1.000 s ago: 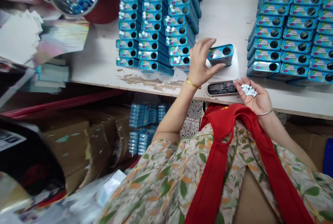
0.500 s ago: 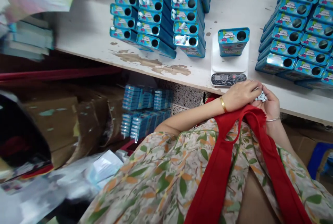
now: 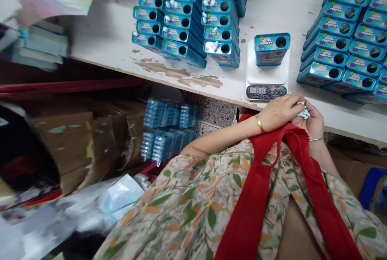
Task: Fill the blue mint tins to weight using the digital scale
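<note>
My right hand, a silver bracelet at its wrist, is cupped palm up around a small heap of white candies. My left hand, with a gold bangle, lies over its edge. The left fingers are curled down at the candies, and their tips are partly hidden. Just beyond both hands is a white kitchen scale with a black display panel. Upright on its platform stands a blue candy tin, its round top hole uncovered.
Rows of blue tins stand left on the white table, many with candies on top. More tins stand at the right. Cardboard boxes and stacked blue packs sit below the table's left edge.
The digits on the scale's display went from about 1508 to 1511. Both hands stay together at nearly the same spot. The view has shifted slightly.
</note>
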Available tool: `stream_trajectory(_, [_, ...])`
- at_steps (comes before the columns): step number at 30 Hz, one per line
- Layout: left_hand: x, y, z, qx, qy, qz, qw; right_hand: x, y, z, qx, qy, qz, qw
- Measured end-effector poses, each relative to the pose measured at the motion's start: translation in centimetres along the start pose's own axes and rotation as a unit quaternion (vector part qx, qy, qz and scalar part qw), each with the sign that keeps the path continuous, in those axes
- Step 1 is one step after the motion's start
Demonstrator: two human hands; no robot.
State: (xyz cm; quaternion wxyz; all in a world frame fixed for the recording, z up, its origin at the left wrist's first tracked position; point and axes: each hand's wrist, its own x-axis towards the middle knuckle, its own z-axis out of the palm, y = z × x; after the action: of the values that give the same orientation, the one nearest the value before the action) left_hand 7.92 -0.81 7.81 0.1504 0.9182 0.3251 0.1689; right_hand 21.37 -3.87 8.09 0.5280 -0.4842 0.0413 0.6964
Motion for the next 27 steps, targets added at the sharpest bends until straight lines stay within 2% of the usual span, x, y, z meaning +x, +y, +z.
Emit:
stream_trajectory(5, [-0.6,-1.0,-1.2,-0.001,-0.009,-0.012,1.000,0.2,0.3,1.0,0.002,-0.016,0.009,1.000])
stream_trajectory(8, [-0.7,-2.1,-2.1,-0.012,0.019,-0.009,1.000,0.3,0.3,2.3,0.021,-0.038,0.022,0.999])
stream_trajectory(13, [-0.3,-3.8,-3.5,-0.121,0.071,-0.027,0.990,0.8,0.1,4.2,0.074,-0.060,0.037,0.995])
stream_trajectory(17, [0.8,-5.4,-5.9,-0.152,0.121,-0.040,0.980,1.0,-0.1,5.1,0.104,-0.085,0.045,0.990])
stream_trajectory(21, [2.7,-8.0,-8.7,-0.078,0.169,-0.080,0.979,1.1,-0.1,5.1,0.100,-0.109,0.046,0.988])
stream_trajectory(24, [3.7,-9.6,-9.7,-0.041,0.143,-0.089,0.985,1.1,-0.1,4.6,0.104,-0.098,0.042,0.989])
stream_trajectory(27, [3.9,-10.3,-10.3,-0.043,0.113,-0.087,0.989,1.2,-0.1,3.9,0.106,-0.096,0.039,0.989])
